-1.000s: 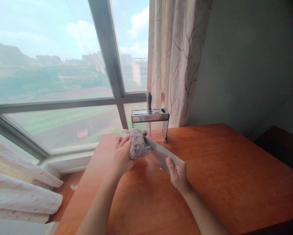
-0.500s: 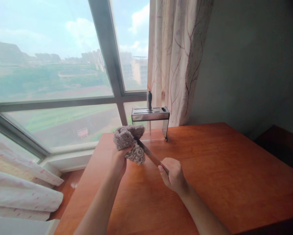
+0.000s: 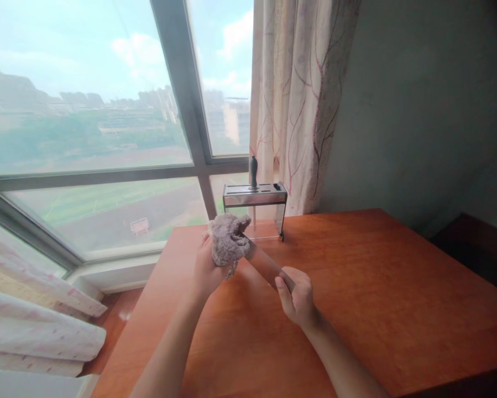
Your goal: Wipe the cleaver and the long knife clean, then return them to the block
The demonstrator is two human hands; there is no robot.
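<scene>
The left hand [image 3: 205, 271] is closed around a grey cloth [image 3: 228, 241], bunching it over the far end of a knife [image 3: 265, 265] blade. The right hand [image 3: 297, 296] is clenched on the handle, thumb up along it, holding the blade flat above the table [image 3: 376, 287], pointing away toward the window [image 3: 86, 127].

To wipe well, the cloth should probably pinch the blade from the spine side, fingers kept off the edge, and slide outward toward the tip in one even stroke — the right hand locked steady.

Half a second ago the blade was turned edge-on and the cloth sat higher and looser; now the flat faces up and the cloth is wrapped tighter at the tip. A second ago the broad side showed paler and nearer the camera.

Behind stands a knife block [image 3: 255, 200] with one dark handle [image 3: 254, 170] — beside the curtain [image 3: 302, 99].
</scene>
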